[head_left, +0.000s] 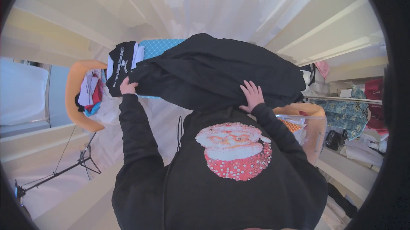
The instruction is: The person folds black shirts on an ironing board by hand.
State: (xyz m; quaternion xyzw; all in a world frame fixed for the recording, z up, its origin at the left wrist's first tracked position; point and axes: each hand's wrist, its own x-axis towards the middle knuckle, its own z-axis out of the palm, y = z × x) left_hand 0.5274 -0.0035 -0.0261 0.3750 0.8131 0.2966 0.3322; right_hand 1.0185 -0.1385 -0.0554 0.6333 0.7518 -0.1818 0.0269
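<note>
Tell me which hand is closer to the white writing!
Left. The left hand is just beside the white writing; the right hand lies farther right, on the big black garment.

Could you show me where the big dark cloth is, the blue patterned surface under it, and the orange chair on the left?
Dark cloth (213,72): head view, middle of its spread.
Blue patterned surface (159,48): head view, its uncovered upper part.
Orange chair (73,95): head view, its outer side.
</note>
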